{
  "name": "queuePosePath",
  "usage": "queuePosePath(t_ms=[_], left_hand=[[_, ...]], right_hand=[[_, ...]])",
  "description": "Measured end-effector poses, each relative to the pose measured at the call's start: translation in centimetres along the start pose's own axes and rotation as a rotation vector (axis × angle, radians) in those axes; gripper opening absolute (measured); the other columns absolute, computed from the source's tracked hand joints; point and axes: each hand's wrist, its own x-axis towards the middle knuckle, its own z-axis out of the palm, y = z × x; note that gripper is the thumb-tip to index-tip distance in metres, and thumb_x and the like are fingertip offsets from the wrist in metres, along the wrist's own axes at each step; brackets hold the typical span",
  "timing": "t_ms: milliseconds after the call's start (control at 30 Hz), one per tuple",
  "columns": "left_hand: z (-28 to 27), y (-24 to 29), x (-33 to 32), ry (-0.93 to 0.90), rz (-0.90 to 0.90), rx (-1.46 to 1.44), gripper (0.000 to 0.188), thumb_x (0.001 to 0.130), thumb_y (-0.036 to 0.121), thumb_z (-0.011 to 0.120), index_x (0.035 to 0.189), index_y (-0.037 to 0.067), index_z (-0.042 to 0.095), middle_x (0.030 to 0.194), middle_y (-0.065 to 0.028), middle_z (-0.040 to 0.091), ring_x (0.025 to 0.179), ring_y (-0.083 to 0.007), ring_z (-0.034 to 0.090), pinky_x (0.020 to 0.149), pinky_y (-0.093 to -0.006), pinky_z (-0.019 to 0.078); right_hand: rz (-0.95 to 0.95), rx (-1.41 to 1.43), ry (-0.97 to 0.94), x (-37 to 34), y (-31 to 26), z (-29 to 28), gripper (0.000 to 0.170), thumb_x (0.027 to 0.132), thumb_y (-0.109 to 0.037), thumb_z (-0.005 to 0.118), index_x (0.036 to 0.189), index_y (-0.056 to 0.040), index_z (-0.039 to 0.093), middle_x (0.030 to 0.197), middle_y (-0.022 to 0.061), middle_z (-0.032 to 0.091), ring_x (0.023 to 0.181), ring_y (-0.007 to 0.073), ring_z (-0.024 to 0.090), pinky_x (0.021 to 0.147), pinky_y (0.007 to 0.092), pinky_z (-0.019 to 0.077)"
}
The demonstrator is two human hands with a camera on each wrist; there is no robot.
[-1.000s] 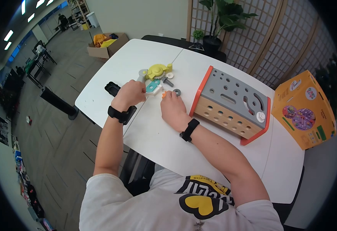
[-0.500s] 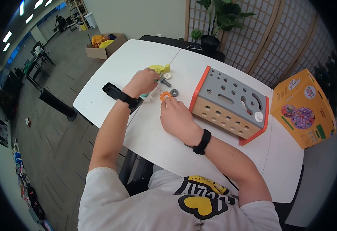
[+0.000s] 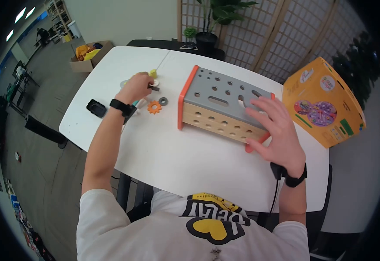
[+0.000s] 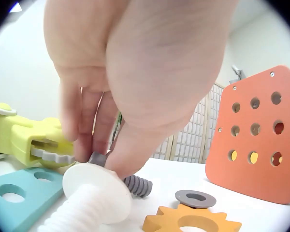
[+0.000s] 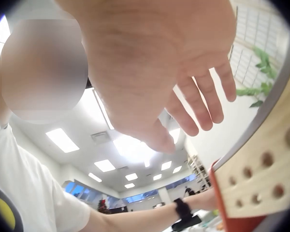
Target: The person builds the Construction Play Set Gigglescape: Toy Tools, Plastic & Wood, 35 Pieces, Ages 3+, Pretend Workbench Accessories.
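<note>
My left hand [image 3: 137, 87] pinches a grey bolt [image 4: 139, 186] by its head, its threaded shaft showing beyond the thumb in the left wrist view. Close by lie a white plastic bolt [image 4: 94, 193], a teal plate with holes [image 4: 26, 195] and a yellow toy piece [image 4: 38, 140]. An orange gear [image 3: 154, 107] and a grey washer [image 3: 163, 101] lie to the right of that hand. Fingers spread, my right hand [image 3: 281, 139] is at the right end of the toy workbench [image 3: 231, 108], overlapping it in the head view; nothing is in its palm.
A black tray [image 3: 96, 108] lies left of my left forearm. Behind the workbench's right end stands a large orange box [image 3: 329, 104] with printed pictures. A cardboard box [image 3: 81, 66] is beyond the table's far left edge, and a potted plant [image 3: 206, 40] stands behind the table.
My right hand has let go of the orange gear and moved right to the workbench, opening its fingers. My left hand has left the white bolt and taken hold of the grey bolt.
</note>
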Motion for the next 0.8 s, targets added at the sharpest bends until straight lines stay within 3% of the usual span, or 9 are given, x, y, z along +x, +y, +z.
queuePosePath(t_ms=[67, 167, 200, 367, 567, 600, 700, 800], left_hand=[[-1.6, 1.3, -0.6, 0.097, 0.011, -0.099, 0.02, 0.078, 0.003, 0.071, 0.098, -0.001, 0.073, 0.1, -0.0142, 0.069, 0.091, -0.0299, 0.069, 0.082, -0.0371, 0.0562], [-4.2, 4.4, -1.7, 0.21, -0.004, -0.255, 0.019, 0.08, 0.003, 0.071, 0.098, -0.002, 0.071, 0.098, -0.012, 0.068, 0.087, -0.024, 0.068, 0.077, -0.0331, 0.0559], [-5.1, 5.4, -2.1, 0.236, 0.0, -0.281, 0.018, 0.081, 0.005, 0.072, 0.098, -0.002, 0.071, 0.097, -0.0114, 0.068, 0.084, -0.0231, 0.067, 0.075, -0.0331, 0.055], [-7.8, 10.0, -4.2, 0.4, 0.099, -0.373, 0.015, 0.084, 0.008, 0.073, 0.096, 0.0, 0.071, 0.093, -0.0095, 0.07, 0.075, -0.0187, 0.063, 0.068, -0.0299, 0.0516], [-7.1, 14.5, -6.6, 0.354, 0.322, -0.435, 0.016, 0.083, 0.007, 0.08, 0.096, 0.002, 0.071, 0.089, -0.0056, 0.075, 0.074, -0.0138, 0.066, 0.066, -0.0269, 0.052], [-6.8, 15.3, -7.0, 0.301, 0.328, -0.445, 0.022, 0.08, 0.012, 0.086, 0.095, 0.003, 0.073, 0.088, -0.0052, 0.075, 0.073, -0.0147, 0.067, 0.063, -0.0267, 0.0519], [-5.1, 17.5, -7.8, 0.188, 0.422, -0.454, 0.026, 0.078, 0.016, 0.089, 0.095, 0.003, 0.075, 0.089, -0.0066, 0.075, 0.075, -0.0187, 0.07, 0.063, -0.0281, 0.0534], [-2.3, 18.2, -7.8, 0.27, 0.579, -0.372, 0.03, 0.076, 0.02, 0.09, 0.096, 0.004, 0.075, 0.09, -0.0078, 0.075, 0.075, -0.0231, 0.072, 0.064, -0.0313, 0.0562]], right_hand=[[0.04, -0.073, -0.1, -1.3, 2.0, -1.3, 0.073, 0.072, -0.013, 0.084, 0.142, -0.0146, 0.061, 0.145, 0.012, 0.059, 0.14, 0.0343, 0.05, 0.118, 0.0545, 0.038], [0.094, 0.075, -0.24, -2.7, 5.3, -1.2, 0.086, 0.069, -0.012, 0.087, 0.149, -0.0209, 0.055, 0.152, 0.0099, 0.054, 0.146, 0.0329, 0.044, 0.121, 0.0513, 0.0354], [0.078, 0.136, -0.16, -3.0, 5.7, -0.4, 0.085, 0.068, -0.007, 0.087, 0.147, -0.0196, 0.057, 0.152, 0.0083, 0.055, 0.142, 0.0309, 0.048, 0.119, 0.0475, 0.0382], [0.01, -0.024, -0.057, -3.2, 6.6, 1.2, 0.082, 0.065, -0.01, 0.088, 0.143, -0.0199, 0.062, 0.141, 0.0032, 0.064, 0.131, 0.026, 0.057, 0.106, 0.0417, 0.0462], [-0.008, -0.064, 0.032, -2.7, 5.7, 2.3, 0.083, 0.06, -0.021, 0.091, 0.139, -0.0196, 0.065, 0.13, 0.001, 0.068, 0.121, 0.0244, 0.059, 0.096, 0.04, 0.0477], [-0.007, -0.06, 0.036, -2.6, 5.4, 2.4, 0.083, 0.06, -0.022, 0.091, 0.139, -0.0192, 0.065, 0.129, 0.0008, 0.068, 0.121, 0.0245, 0.059, 0.096, 0.0399, 0.0477], [0.0, -0.054, 0.055, -2.5, 4.7, 2.6, 0.082, 0.06, -0.023, 0.091, 0.138, -0.0179, 0.065, 0.126, 0.001, 0.068, 0.12, 0.0258, 0.058, 0.097, 0.0411, 0.0478], [0.02, -0.02, 0.028, -2.5, 4.2, 2.7, 0.083, 0.062, -0.022, 0.091, 0.14, -0.0167, 0.063, 0.129, 0.0036, 0.065, 0.124, 0.0286, 0.056, 0.101, 0.043, 0.0474]])
